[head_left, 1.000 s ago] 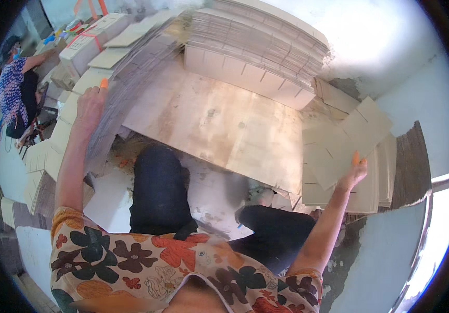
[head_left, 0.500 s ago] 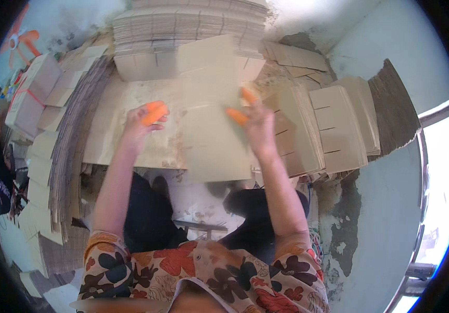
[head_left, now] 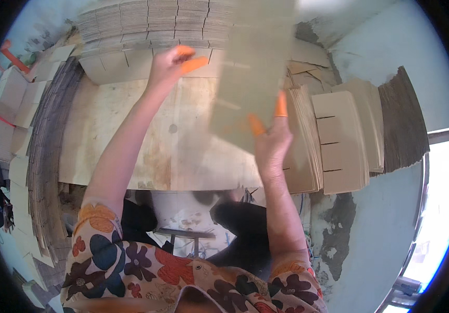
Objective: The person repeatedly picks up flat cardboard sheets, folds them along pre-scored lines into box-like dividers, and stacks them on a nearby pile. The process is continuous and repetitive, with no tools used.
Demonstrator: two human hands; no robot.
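My right hand pinches a long tan cardboard sheet with short slits near its lower right edge. Orange covers sit on the thumb and a finger. Raised and blurred, the sheet slants up past the frame's top and hides part of what lies behind it. My left hand, also with orange-covered fingertips, is at the front of a tall stack of slotted cardboard. Its thumb and finger are apart, with nothing visible between them.
A pale wooden table lies under my arms. Slotted cardboard sheets lean in piles at the right, beside a darker corrugated bundle. At the left stand a long cardboard row and a white box with a red strap.
My right hand has swung the cardboard sheet upward and to the right, off the table's middle. My left hand has moved forward and right, to the back stack.
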